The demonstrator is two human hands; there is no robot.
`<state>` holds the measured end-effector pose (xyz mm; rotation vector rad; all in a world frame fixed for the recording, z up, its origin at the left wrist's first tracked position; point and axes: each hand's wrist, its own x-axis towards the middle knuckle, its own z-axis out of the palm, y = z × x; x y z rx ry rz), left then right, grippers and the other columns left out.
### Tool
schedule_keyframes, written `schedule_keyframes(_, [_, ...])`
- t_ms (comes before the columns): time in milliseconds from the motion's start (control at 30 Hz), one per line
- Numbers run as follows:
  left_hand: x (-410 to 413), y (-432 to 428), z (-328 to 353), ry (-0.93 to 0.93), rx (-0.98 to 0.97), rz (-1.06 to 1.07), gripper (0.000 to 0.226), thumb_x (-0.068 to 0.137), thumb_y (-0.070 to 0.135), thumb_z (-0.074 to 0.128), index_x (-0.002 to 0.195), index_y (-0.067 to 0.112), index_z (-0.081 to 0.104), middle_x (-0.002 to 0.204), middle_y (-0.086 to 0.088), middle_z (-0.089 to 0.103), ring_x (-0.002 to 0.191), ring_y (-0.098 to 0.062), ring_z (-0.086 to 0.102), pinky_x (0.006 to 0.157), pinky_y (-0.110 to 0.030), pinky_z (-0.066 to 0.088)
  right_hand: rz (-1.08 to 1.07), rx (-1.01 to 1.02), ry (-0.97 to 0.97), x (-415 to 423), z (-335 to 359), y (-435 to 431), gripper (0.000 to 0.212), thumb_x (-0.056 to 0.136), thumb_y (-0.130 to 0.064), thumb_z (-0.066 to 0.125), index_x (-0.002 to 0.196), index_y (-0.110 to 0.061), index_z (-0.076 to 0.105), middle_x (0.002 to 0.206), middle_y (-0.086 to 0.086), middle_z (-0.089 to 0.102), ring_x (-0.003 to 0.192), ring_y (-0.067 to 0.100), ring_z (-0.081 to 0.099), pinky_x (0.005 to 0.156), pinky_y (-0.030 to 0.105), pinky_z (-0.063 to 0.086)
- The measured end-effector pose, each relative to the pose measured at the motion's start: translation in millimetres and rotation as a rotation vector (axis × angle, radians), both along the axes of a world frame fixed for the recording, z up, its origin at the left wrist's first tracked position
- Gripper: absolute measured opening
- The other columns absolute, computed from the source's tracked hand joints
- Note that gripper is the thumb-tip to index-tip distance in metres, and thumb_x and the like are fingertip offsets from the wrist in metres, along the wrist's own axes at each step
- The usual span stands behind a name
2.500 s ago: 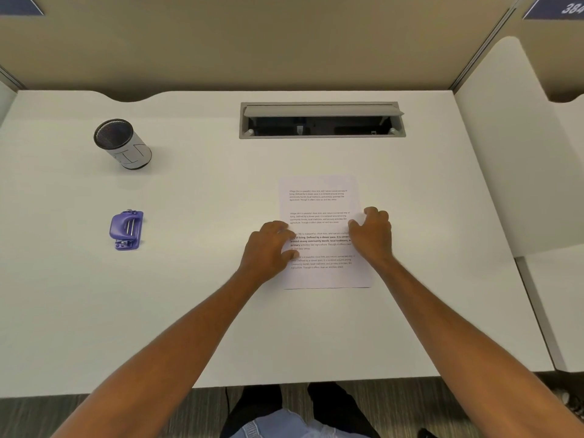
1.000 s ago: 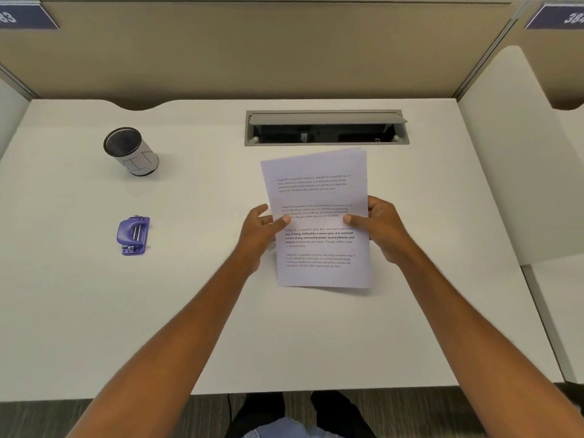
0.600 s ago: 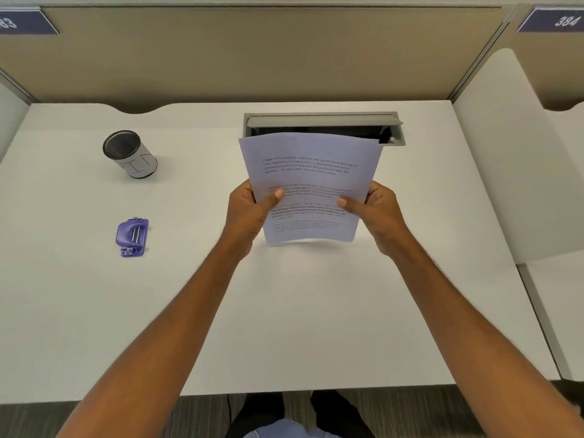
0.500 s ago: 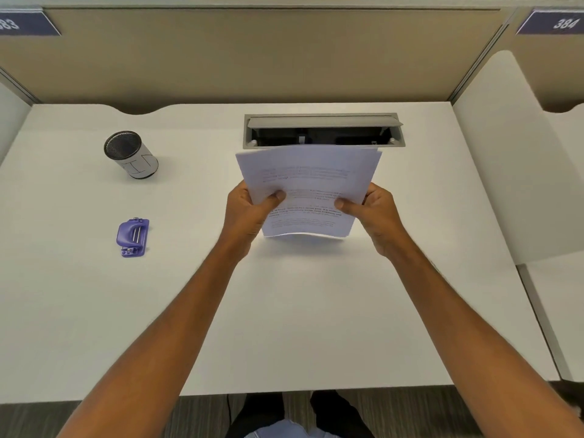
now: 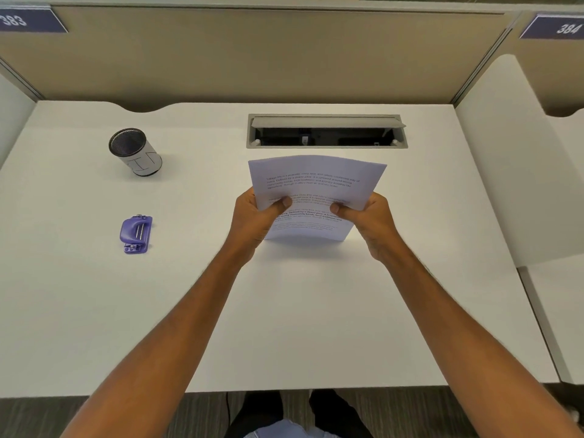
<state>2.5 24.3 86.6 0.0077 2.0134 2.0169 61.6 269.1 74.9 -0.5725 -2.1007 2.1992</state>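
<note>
Illumination is bright, even and diffuse, arriving from overhead. The white desk (image 5: 94, 311) shows no glare or clipped highlights. Shadows are soft: a faint band lies on the desk below the lower edge of the sheet of paper (image 5: 316, 178), and a narrow one sits at the base of the mesh cup (image 5: 136, 153). Focus is good at frame centre, though the print on the sheet is slightly blurred. Wide-angle distortion bows the partition (image 5: 252, 58) and the desk edges toward the frame corners.
</note>
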Motion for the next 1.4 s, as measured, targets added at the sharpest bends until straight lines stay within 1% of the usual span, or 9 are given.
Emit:
schedule_keyframes(233, [4.1, 3.5, -0.8, -0.004, -0.04, -0.027, 0.042, 0.096, 0.025, 0.085, 0.137, 0.025, 0.074, 0.122, 0.01, 0.083, 0.114, -0.022, 0.078, 0.094, -0.032, 0.067, -0.02, 0.012, -0.024, 0.5, -2.0, -0.4, 0.038, 0.083, -0.002, 0.092, 0.115, -0.019, 0.079, 0.109, -0.006, 0.085, 0.095, 0.012, 0.079, 0.081, 0.025, 0.063])
schedule_keyframes(567, [1.9, 0.8, -2.3, -0.042, -0.039, 0.001, 0.039, 0.095, 0.028, 0.084, 0.133, 0.023, 0.074, 0.123, 0.005, 0.084, 0.116, -0.025, 0.078, 0.103, -0.047, 0.065, 0.038, 0.045, -0.077, 8.4, -12.2, 0.5, 0.039, 0.088, -0.003, 0.089, 0.115, -0.028, 0.077, 0.107, -0.017, 0.084, 0.099, 0.013, 0.079, 0.081, 0.021, 0.063])
schedule_keyframes(667, [-1.9, -5.9, 1.8, -0.037, 0.057, 0.034, 0.031, 0.099, 0.021, 0.082, 0.129, 0.022, 0.075, 0.123, 0.003, 0.084, 0.113, -0.021, 0.08, 0.104, -0.048, 0.065, 0.074, 0.039, -0.083, 14.1, -15.0, 8.8, 0.036, 0.09, -0.001, 0.085, 0.118, -0.022, 0.077, 0.112, -0.009, 0.085, 0.104, 0.016, 0.081, 0.089, 0.025, 0.064])
schedule_keyframes(767, [-7.3, -13.8, 8.3, -0.06, 0.225, 0.088, 0.027, 0.102, 0.013, 0.077, 0.127, 0.021, 0.075, 0.132, -0.007, 0.08, 0.122, -0.03, 0.076, 0.113, -0.056, 0.059, 0.067, 0.01, -0.086, 20.4, -16.0, 19.5, 0.027, 0.09, -0.005, 0.086, 0.114, -0.015, 0.078, 0.115, 0.002, 0.085, 0.102, 0.018, 0.079, 0.096, 0.033, 0.064])
schedule_keyframes(867, [-11.3, -18.7, 9.6, -0.127, 0.385, 0.131, 0.031, 0.105, 0.008, 0.071, 0.133, 0.022, 0.073, 0.144, -0.016, 0.073, 0.133, -0.036, 0.07, 0.118, -0.062, 0.053, 0.009, -0.169, -0.077, 22.2, -15.9, 20.1, 0.028, 0.093, -0.002, 0.082, 0.119, -0.012, 0.077, 0.119, 0.009, 0.082, 0.106, 0.027, 0.075, 0.103, 0.044, 0.062])
schedule_keyframes(967, [-9.1, -15.6, 5.4, -0.231, 0.507, 0.166, 0.046, 0.108, 0.007, 0.067, 0.152, 0.019, 0.061, 0.151, -0.015, 0.069, 0.14, -0.037, 0.066, 0.117, -0.063, 0.053, -0.016, -0.417, -0.034, 18.7, -11.4, 8.9, 0.034, 0.097, 0.002, 0.074, 0.129, -0.01, 0.073, 0.128, 0.01, 0.079, 0.114, 0.028, 0.075, 0.1, 0.043, 0.063])
schedule_keyframes(1100, [-1.8, -3.2, -2.9, -0.327, 0.621, 0.188, 0.052, 0.109, 0.007, 0.064, 0.159, 0.021, 0.055, 0.154, -0.014, 0.067, 0.145, -0.04, 0.062, 0.118, -0.065, 0.05, -0.052, -0.535, 0.023, 9.7, -3.6, -15.3, 0.038, 0.099, 0.006, 0.07, 0.134, -0.009, 0.067, 0.132, 0.012, 0.076, 0.119, 0.026, 0.075, 0.095, 0.042, 0.063])
schedule_keyframes(1300, [-8.1, -15.8, -13.9, -0.313, 0.661, 0.218, 0.051, 0.11, 0.012, 0.064, 0.16, 0.012, 0.053, 0.153, -0.015, 0.067, 0.144, -0.034, 0.064, 0.119, -0.056, 0.052, -0.138, -0.449, 0.005, 4.8, 1.7, -19.9, 0.044, 0.094, 0.008, 0.075, 0.131, -0.015, 0.069, 0.13, 0.009, 0.079, 0.113, 0.027, 0.077, 0.094, 0.047, 0.065])
schedule_keyframes(1400, [-27.3, -49.9, -15.2, -0.248, 0.584, 0.207, 0.045, 0.108, 0.015, 0.068, 0.152, 0.01, 0.062, 0.149, -0.012, 0.071, 0.137, -0.028, 0.069, 0.111, -0.045, 0.059, -0.137, -0.372, -0.023, 8.7, 3.0, -5.7, 0.042, 0.092, 0.007, 0.077, 0.126, -0.016, 0.071, 0.126, 0.005, 0.081, 0.111, 0.026, 0.079, 0.098, 0.052, 0.064])
